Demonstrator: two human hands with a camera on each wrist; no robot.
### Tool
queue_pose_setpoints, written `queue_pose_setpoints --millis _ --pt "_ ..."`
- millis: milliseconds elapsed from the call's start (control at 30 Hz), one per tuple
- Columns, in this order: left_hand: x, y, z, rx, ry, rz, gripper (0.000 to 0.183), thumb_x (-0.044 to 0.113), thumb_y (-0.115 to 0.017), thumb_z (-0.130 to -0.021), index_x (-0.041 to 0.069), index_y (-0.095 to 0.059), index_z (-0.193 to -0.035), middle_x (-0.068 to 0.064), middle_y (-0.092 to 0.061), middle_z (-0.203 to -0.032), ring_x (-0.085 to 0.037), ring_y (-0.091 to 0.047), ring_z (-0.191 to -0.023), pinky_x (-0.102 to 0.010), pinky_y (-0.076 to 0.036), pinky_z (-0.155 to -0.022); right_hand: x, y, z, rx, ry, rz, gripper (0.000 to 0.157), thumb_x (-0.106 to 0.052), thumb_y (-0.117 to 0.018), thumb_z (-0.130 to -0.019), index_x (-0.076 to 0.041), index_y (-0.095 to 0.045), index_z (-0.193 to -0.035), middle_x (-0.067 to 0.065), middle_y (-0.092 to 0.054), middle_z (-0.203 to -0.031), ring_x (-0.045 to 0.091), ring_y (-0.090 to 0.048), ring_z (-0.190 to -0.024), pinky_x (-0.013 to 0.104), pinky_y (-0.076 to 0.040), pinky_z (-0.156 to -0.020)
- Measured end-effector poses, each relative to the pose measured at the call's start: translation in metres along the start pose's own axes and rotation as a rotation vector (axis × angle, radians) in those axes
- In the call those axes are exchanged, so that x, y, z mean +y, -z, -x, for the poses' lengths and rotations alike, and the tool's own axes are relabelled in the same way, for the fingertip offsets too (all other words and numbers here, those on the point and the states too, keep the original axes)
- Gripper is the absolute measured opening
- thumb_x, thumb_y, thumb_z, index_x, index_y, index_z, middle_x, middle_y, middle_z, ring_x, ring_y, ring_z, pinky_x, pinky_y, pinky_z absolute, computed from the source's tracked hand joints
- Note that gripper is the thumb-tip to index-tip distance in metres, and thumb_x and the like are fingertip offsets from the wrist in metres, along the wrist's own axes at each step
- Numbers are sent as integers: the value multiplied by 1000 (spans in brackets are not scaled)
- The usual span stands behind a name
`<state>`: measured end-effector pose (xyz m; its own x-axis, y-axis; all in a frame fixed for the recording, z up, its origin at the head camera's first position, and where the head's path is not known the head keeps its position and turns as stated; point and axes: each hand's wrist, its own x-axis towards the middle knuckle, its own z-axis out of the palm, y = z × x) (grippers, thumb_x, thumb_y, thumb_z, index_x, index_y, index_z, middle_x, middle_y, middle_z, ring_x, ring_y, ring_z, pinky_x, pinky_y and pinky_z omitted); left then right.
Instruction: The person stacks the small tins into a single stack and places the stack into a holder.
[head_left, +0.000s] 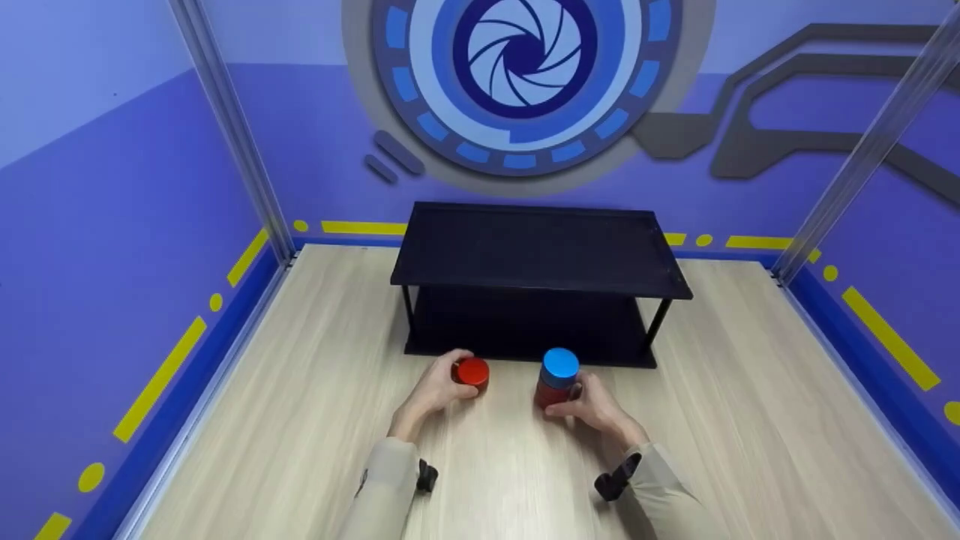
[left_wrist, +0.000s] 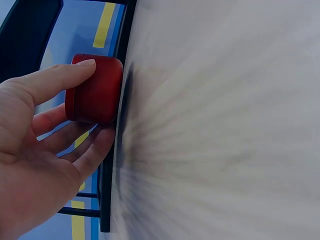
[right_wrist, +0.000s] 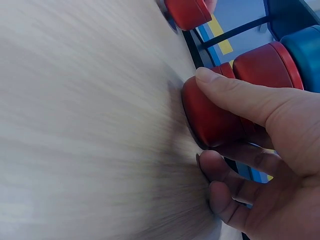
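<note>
A small round red tin (head_left: 473, 371) stands on the table, and my left hand (head_left: 433, 388) grips its side. In the left wrist view the thumb lies along one side of the red tin, fingers round the other. To the right is a stack, with a blue tin (head_left: 561, 366) on top of red ones. The right wrist view shows a lower red tin (right_wrist: 212, 112) and a second red tin (right_wrist: 265, 65) under the blue one. My right hand (head_left: 600, 409) holds the lower red tin between thumb and fingers, close to the tabletop.
A black two-tier shelf (head_left: 540, 251) stands just beyond both hands, its lower tier (head_left: 525, 322) near the tins. Purple-blue panels (head_left: 135, 225) enclose the wooden table (head_left: 315, 420) at the back and sides, with metal posts (head_left: 232, 127) at the corners.
</note>
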<state>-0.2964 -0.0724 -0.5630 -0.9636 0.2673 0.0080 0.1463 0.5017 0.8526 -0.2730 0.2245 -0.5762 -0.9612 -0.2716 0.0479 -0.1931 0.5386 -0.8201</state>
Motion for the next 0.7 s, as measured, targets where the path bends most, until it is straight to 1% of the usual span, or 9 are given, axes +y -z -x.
queue_pose_setpoints --millis 100,200,367,533,700 --pt "4 -1 -1 -3 -3 -1 63 5 -80 -73 6 -54 -131 -19 -57 -132 -35 -55 -119 -50 -44 -101 0 0 0 -3 13 3 51 -20 -85 -71 -1 -64 -113 16 -70 -108 25 -64 -95 39 -50 -82" --pt "8 -3 -3 -3 -4 -11 64 7 -80 -74 8 -54 -132 -18 -56 -133 -34 -54 -120 -50 -44 -102 0 0 -1 -3 9 3 51 -20 -85 -71 -1 -64 -113 16 -70 -108 25 -64 -95 40 -51 -83" --pt "17 -3 -7 12 -43 -59 63 12 -82 -72 10 -56 -131 -14 -59 -130 -31 -56 -117 -47 -45 -100 -1 0 -1 4 -5 3 52 -19 -85 -70 0 -64 -114 16 -70 -109 27 -65 -99 47 -51 -88" --pt "28 -3 -9 14 -79 -66 63 15 -82 -73 11 -56 -131 -11 -60 -129 -29 -55 -115 -45 -46 -98 -1 0 -1 7 -11 11 53 -20 -85 -70 -1 -64 -114 15 -70 -109 26 -64 -98 47 -51 -88" --pt "39 -4 -10 14 -133 -65 62 17 -82 -74 9 -57 -130 -12 -60 -128 -32 -53 -118 -47 -43 -101 0 -1 -1 12 -1 8 54 -19 -86 -70 0 -63 -115 15 -70 -110 25 -64 -99 47 -50 -89"
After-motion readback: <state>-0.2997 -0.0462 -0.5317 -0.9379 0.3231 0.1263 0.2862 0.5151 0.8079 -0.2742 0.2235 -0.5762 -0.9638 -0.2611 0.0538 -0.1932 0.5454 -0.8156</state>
